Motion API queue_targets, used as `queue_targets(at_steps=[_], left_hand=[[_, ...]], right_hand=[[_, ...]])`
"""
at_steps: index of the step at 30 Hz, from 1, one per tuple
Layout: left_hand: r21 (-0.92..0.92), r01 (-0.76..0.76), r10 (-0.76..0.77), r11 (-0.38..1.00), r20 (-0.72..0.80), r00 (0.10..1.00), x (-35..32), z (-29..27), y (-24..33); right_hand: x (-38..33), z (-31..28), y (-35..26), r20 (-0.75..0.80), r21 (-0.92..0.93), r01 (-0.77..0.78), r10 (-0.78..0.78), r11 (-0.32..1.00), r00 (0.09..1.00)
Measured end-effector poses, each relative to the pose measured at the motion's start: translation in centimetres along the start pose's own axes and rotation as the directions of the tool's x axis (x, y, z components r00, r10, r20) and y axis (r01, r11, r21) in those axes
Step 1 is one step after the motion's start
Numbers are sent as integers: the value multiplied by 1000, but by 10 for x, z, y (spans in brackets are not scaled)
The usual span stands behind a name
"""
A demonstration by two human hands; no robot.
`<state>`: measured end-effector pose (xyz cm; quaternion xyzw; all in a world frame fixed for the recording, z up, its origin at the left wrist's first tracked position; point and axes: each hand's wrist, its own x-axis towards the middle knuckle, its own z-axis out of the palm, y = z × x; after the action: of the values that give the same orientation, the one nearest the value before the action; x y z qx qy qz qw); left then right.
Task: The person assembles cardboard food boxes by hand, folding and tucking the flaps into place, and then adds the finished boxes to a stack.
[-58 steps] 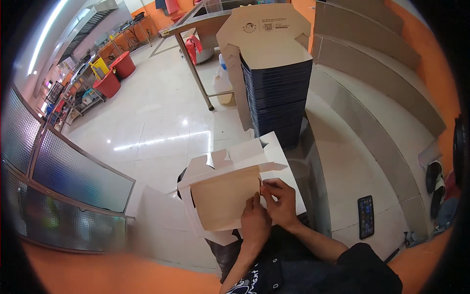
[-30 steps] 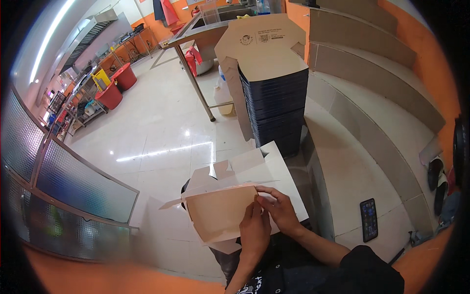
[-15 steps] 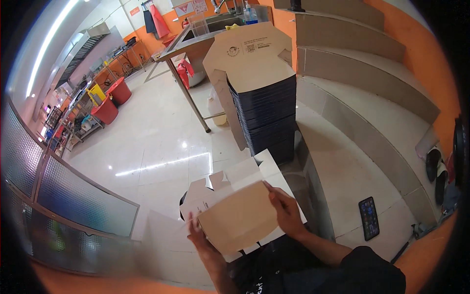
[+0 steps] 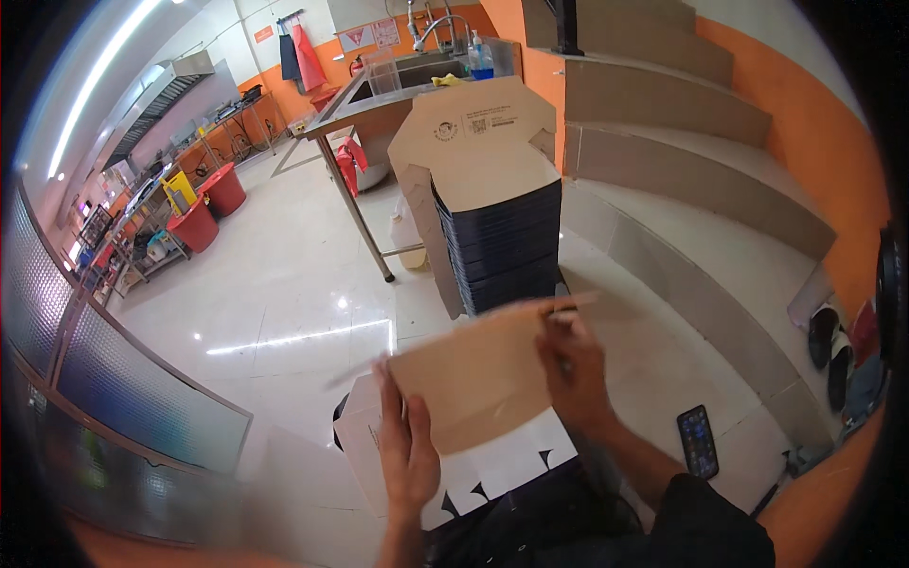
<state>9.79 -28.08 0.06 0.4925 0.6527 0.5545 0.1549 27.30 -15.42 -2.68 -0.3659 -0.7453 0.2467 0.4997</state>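
A brown cardboard box blank [image 4: 478, 383], partly folded and blurred along its far edge, is held up in front of me between both hands. My left hand [image 4: 407, 445] grips its left side, with fingers stretched along the edge and the thumb on the near face. At the right corner, my right hand [image 4: 576, 374] pinches the board between curled fingers and thumb. Beneath it, over my lap, lies white cardboard [image 4: 516, 459] with dark notches; whether it joins the held piece I cannot tell. Beyond stands a tall stack of dark-edged flat box blanks [image 4: 497, 237], its brown top sheet printed.
Curved tiled steps [image 4: 663, 142] rise at the right. A phone [image 4: 698, 442] lies on the tiles there, and shoes [image 4: 828, 350] sit farther right. A steel sink table [image 4: 398, 95] stands behind the stack. Frosted glass panels [image 4: 151, 379] border the left, with red bins [image 4: 194, 225] beyond.
The cardboard has been raised and tipped, its far edge now spreading wider. Both hands have moved up along its sides, and the view has shifted slightly.
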Motion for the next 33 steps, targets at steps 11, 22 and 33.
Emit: queue_targets(at_steps=[11, 22, 33], left_hand=[[-122, -545, 546, 830, -30, 837, 271, 58, -21], [79, -713, 703, 696, 126, 700, 281, 96, -53], [-207, -603, 602, 770, -74, 795, 276, 84, -57]], right_hand=[[290, -70, 32, 250, -498, 190, -70, 846, 966], [320, -73, 52, 288, -123, -76, 109, 990, 951], [317, -51, 70, 207, -538, 177, -75, 824, 976]])
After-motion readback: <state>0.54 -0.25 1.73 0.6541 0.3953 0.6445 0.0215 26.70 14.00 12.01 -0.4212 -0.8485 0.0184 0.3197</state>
